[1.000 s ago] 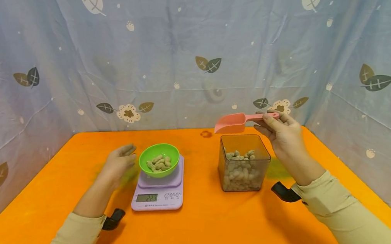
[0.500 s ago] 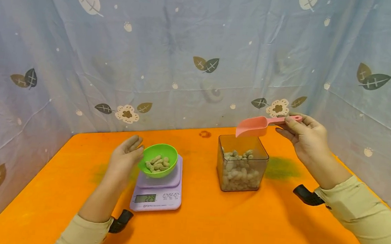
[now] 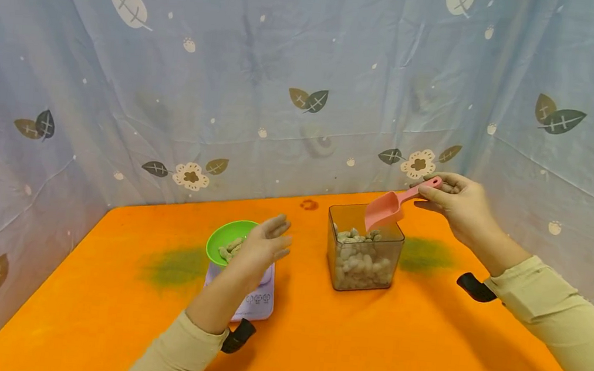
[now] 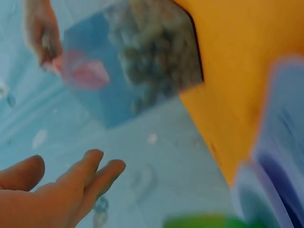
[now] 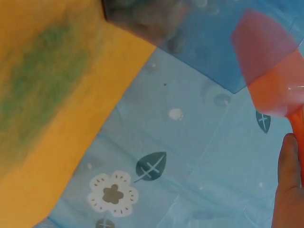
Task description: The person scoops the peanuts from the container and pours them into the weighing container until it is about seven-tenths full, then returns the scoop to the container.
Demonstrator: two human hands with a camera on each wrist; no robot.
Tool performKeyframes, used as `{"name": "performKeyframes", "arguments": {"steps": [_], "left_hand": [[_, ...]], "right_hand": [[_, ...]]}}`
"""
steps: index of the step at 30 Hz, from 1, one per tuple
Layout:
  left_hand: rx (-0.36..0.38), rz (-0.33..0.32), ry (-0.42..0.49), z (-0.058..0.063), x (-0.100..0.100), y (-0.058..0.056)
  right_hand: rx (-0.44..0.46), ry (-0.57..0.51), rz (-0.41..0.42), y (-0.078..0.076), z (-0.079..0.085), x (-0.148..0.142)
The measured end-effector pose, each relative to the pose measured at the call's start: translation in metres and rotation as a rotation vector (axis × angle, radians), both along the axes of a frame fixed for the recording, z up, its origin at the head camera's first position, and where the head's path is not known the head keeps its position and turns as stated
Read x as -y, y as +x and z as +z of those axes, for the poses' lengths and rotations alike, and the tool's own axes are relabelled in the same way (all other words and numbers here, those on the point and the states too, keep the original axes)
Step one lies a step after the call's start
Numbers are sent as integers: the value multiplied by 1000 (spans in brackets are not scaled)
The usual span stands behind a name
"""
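Observation:
My right hand (image 3: 459,208) pinches the handle of a pink scoop (image 3: 384,209), whose blade tilts down inside the top of a clear brown-tinted container (image 3: 365,277). Unshelled peanuts (image 3: 358,239) fill the lower part of that container. With fingers extended and nothing held, my left hand (image 3: 259,250) hovers in front of a green bowl (image 3: 218,239) and partly covers it. A few peanuts (image 3: 230,249) lie in the bowl, which sits on a lilac kitchen scale (image 3: 260,307). The scale's display is hidden behind my left arm.
An orange cloth (image 3: 303,351) covers the table, with a green stain (image 3: 173,266) left of the scale. A blue patterned curtain (image 3: 263,88) hangs along the back and both sides. Black wrist mounts (image 3: 476,287) stick out under both forearms.
My left hand has moved right, from beside the bowl to in front of it. The scoop first went right, then tipped down into the container. Earlier the scale's display was visible.

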State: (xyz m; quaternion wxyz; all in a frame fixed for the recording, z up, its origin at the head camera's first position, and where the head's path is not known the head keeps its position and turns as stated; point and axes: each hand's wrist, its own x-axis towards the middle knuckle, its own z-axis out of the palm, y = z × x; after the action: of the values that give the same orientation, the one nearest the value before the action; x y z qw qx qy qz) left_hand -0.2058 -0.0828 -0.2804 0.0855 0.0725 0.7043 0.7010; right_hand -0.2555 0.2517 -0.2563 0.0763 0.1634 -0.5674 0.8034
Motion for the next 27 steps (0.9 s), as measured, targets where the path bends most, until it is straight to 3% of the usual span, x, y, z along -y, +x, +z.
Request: {"name": "performKeyframes", "arguments": {"steps": [3,9,11,14,20,24,27], "left_hand": [[29,-50,-17,-3,-21,-6],[67,-100,-30,-12,-50,-19],[70,-102,-33,-14,-56,-23],[66,-92,-25,-15,-62,-29],[64,-83,44,-18,-65,-32],[52,-90,60,-19,-67,-33],[49,-89,76,-19,-70,-33]], "right_hand": [[-53,167,-36,-3,1,5],[-237,725,-140,-7,-5,22],[-271,812,-136,-8,-8,28],[-241,806,-99,-10,-13,34],[-157,618,-26,-10,-19,38],[-162,630,1,-10,-21,43],[-104,609,31,-10,-22,47]]}}
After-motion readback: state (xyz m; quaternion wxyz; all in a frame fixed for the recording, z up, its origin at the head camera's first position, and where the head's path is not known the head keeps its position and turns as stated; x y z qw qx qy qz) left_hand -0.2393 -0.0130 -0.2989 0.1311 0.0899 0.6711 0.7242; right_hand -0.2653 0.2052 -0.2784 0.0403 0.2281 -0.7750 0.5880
